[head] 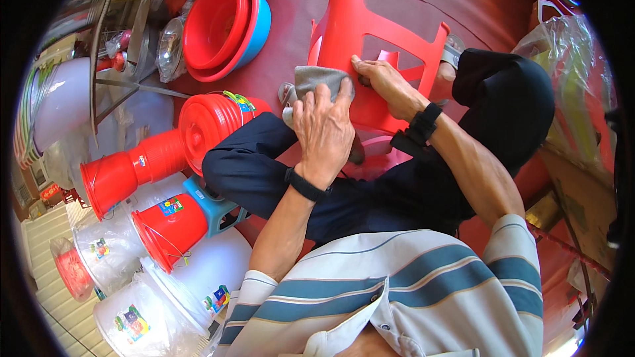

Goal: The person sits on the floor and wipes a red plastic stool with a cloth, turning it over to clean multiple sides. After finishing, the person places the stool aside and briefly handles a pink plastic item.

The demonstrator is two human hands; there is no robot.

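Observation:
A red plastic stool (pixel 342 34) lies tipped over between my knees, its legs pointing away from me. My left hand (pixel 325 131) presses a grey cloth (pixel 320 79) against the stool's near left part, fingers spread over the fabric. To the right of it, my right hand (pixel 389 79) grips the stool, thumb on the red surface and the other fingers partly hidden behind the edge. Below the stool, a pink plastic piece (pixel 379 156) shows between my legs, partly covered.
Nested red and blue basins (pixel 218 29) stand at the upper left. Red buckets (pixel 168 228), white buckets (pixel 131 322) and a blue stool (pixel 211 206) crowd my left side. A metal rack (pixel 94 59) rises behind them. Plastic-wrapped goods (pixel 570 84) stand at the right.

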